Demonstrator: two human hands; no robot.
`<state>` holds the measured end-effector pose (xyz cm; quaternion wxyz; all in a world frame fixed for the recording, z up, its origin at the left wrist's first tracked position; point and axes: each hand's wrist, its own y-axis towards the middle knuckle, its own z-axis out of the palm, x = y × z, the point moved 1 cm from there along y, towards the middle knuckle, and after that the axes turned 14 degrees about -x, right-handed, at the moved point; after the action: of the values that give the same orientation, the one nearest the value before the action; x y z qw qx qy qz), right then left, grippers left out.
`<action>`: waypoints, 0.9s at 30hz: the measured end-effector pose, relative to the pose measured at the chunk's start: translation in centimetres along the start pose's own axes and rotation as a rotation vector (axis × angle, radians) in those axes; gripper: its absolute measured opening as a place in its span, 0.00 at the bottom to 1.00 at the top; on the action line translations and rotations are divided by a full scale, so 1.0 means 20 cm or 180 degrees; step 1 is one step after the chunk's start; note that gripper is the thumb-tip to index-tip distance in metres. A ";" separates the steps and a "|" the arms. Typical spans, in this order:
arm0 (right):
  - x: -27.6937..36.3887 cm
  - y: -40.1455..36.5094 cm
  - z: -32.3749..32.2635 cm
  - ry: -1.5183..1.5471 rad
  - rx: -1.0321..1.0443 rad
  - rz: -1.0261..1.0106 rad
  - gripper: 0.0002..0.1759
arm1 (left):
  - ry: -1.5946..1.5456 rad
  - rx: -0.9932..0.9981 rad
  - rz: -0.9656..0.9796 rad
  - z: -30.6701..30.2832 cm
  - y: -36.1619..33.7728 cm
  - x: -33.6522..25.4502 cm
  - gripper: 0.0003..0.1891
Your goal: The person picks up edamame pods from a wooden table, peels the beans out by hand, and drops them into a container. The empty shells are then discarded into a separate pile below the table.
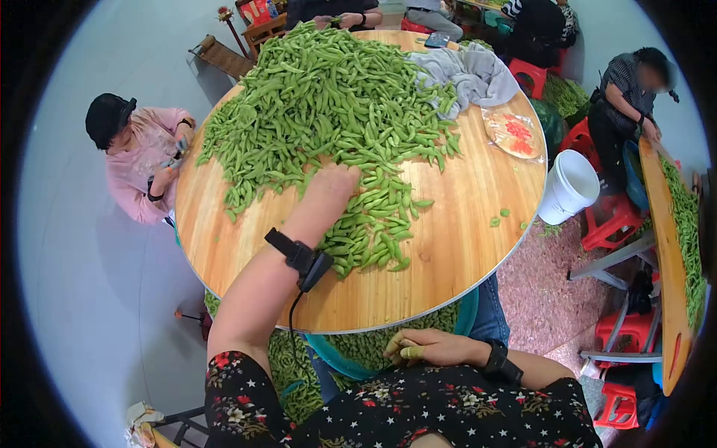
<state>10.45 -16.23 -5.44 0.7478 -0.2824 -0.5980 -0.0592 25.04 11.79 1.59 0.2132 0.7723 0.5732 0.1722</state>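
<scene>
My left hand (330,188) reaches across the round wooden table (455,254) to the near edge of a large heap of green soybean pods (321,97). Its fingertips are hidden among the pods, so their grip does not show. A smaller spread of pods (373,239) lies just right of that forearm. Close to my body, my right hand (433,348) is closed, fingers curled together, with yellowish coverings on some fingers. Whatever it may hold is too small to make out. Below it stands a teal basin (340,362) with many green pieces inside.
A grey cloth (482,75), a phone (437,40) and a plastic-wrapped round item (514,134) lie on the table's far right. A white bucket (571,187) stands beside it. People sit at the left, back and right. Red stools (612,220) and another table (668,276) are rightward.
</scene>
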 end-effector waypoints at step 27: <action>0.41 0.12 0.00 0.0737 -0.1114 -0.0837 0.10 | -0.3191 -0.0732 -0.2266 -0.42 -0.66 -0.61 0.10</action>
<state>13.73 -12.10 1.39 0.7369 -0.3186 -0.5206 -0.2907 6.64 4.42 1.45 0.5823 0.4929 0.6034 -0.2321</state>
